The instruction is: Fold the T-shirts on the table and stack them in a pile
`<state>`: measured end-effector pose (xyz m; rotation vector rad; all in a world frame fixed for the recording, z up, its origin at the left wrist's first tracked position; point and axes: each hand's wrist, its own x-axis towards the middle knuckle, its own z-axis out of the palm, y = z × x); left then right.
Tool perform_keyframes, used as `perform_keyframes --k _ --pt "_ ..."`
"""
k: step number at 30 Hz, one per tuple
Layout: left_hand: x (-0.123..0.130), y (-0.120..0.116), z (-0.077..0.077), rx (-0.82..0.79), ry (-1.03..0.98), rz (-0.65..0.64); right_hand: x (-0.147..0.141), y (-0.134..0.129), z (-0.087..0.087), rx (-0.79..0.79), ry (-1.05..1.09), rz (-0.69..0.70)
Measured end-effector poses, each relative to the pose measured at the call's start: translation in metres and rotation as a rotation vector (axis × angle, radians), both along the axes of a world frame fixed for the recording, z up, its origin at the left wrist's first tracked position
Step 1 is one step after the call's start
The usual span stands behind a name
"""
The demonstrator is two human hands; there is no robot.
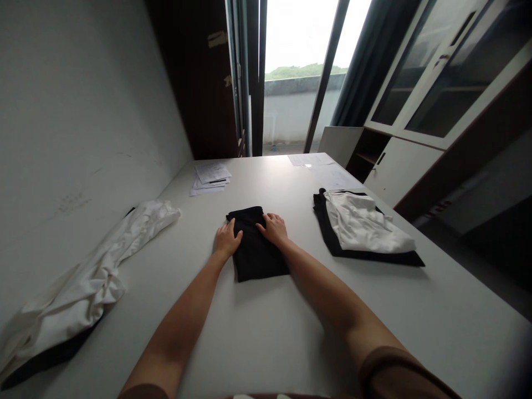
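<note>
A black garment (260, 249), folded into a neat rectangle, lies flat on the white table in front of me. My left hand (227, 239) rests along its left edge, fingers stretched forward and the thumb on the cloth. On the upper right edge lies my right hand (274, 228), its fingers extended and its thumb reaching inward over the fabric. Both hands touch the garment without closing around it. Which kind of garment it is, I cannot tell from the fold.
To the right, a folded white garment (366, 221) lies on black cloth (332, 239). Crumpled white clothing (95, 277) runs along the wall at left, with black fabric under it. Papers (211, 176) and more sheets (332, 174) lie at the table's (266, 343) far end.
</note>
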<state>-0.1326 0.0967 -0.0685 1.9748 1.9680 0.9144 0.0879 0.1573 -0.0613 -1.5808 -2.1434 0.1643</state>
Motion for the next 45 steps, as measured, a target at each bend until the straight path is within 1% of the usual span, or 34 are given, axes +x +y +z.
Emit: perform_keyframes --k 2,4,7,10,12,14,16,19,21,23,28,33,34,38,39,43,45 --pt "0.000 0.003 -0.003 0.047 -0.052 -0.053 -0.002 0.001 -0.001 -0.011 0.020 0.033" --pt "0.000 0.005 -0.005 0.078 -0.138 -0.089 -0.003 0.001 -0.001 -0.024 0.060 0.098" --pt "-0.001 0.005 -0.002 0.118 -0.350 -0.140 0.001 0.003 0.000 -0.044 0.168 0.205" --pt "0.001 0.006 0.003 0.115 -0.713 -0.184 0.004 0.006 0.001 -0.072 0.367 0.299" --pt "0.003 0.006 0.007 0.052 -1.004 -0.197 0.003 0.008 0.001 -0.107 0.537 0.368" --pt "0.004 0.005 0.011 -0.034 -1.234 -0.186 0.001 0.009 0.002 -0.201 0.745 0.419" --pt "0.003 0.003 0.015 -0.109 -1.356 -0.175 -0.003 0.008 0.002 -0.355 0.958 0.438" --pt "0.000 -0.001 0.021 -0.179 -1.414 -0.204 -0.009 0.004 0.002 -0.592 1.172 0.462" --pt "-0.001 -0.004 0.024 -0.190 -1.428 -0.252 -0.012 0.002 0.003 -0.721 1.242 0.491" --pt "-0.001 -0.005 0.027 -0.180 -1.452 -0.307 -0.013 0.000 0.005 -0.811 1.291 0.512" --pt "-0.001 -0.009 0.032 -0.143 -1.508 -0.376 -0.012 -0.006 0.013 -0.806 1.389 0.450" --pt "0.000 -0.013 0.036 -0.122 -1.524 -0.427 -0.008 -0.012 0.021 -0.946 1.412 0.537" --pt "0.000 -0.014 0.037 -0.125 -1.524 -0.436 -0.007 -0.013 0.021 -0.948 1.420 0.521" --pt "0.006 -0.018 0.041 -0.136 -1.525 -0.466 -0.010 -0.011 0.021 -0.874 1.468 0.365" --pt "0.008 -0.018 0.042 -0.142 -1.525 -0.475 -0.010 -0.011 0.022 -0.875 1.475 0.349" --pt "0.016 -0.022 0.046 -0.199 -1.517 -0.526 -0.007 -0.011 0.025 -0.980 1.450 0.403" --pt "0.018 -0.024 0.048 -0.220 -1.511 -0.535 -0.005 -0.012 0.026 -0.989 1.430 0.435"
